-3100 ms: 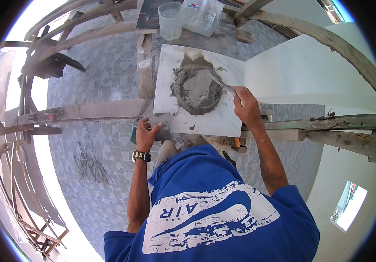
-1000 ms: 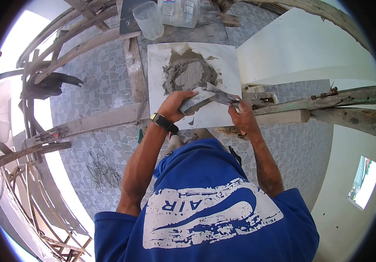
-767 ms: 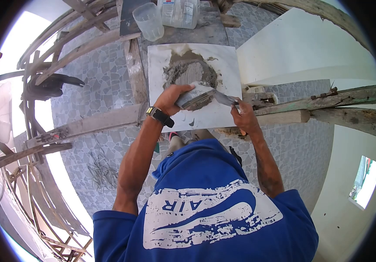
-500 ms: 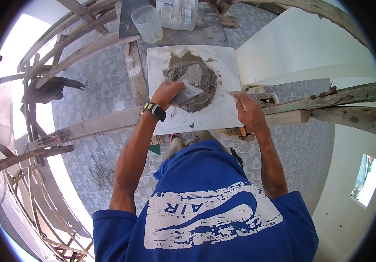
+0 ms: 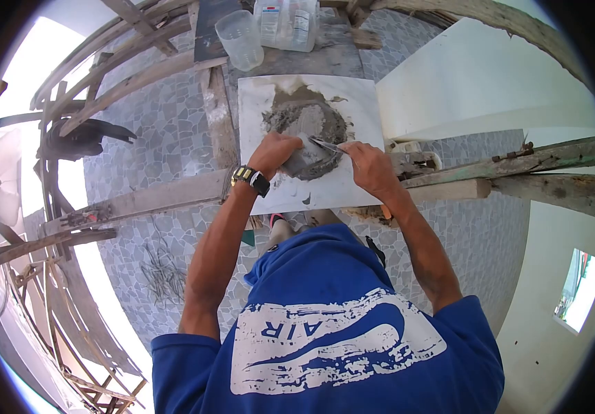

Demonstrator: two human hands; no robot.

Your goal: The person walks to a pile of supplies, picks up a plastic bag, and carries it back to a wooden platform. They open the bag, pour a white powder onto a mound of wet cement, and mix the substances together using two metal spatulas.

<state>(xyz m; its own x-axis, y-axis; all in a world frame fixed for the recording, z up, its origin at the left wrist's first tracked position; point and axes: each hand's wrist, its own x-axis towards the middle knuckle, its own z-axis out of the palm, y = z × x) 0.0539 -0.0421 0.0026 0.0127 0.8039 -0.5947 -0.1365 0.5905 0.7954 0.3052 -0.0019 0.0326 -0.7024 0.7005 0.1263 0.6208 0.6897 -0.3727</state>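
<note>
My left hand (image 5: 275, 153), with a watch on its wrist, is closed on a flat grey plate (image 5: 299, 160) smeared with mortar. It holds the plate over the pile of wet grey mortar (image 5: 330, 124). My right hand (image 5: 372, 168) grips a thin-bladed tool, seemingly a small trowel (image 5: 328, 145); its handle is mostly hidden by the fingers. The trowel's blade lies at the plate's right edge and seems to touch it. Beneath the mortar is a white square board (image 5: 359, 190), stained around the pile.
A clear plastic cup (image 5: 241, 43) and a clear tub with a label (image 5: 286, 26) stand on the planks beyond the board. Wooden beams (image 5: 152, 196) run to the left, others (image 5: 511, 165) to the right. A pale wall (image 5: 449, 90) rises at the right.
My right hand has moved left, bringing the trowel blade against the plate. The plate in my left hand has turned somewhat. The whole view has shifted slightly.
</note>
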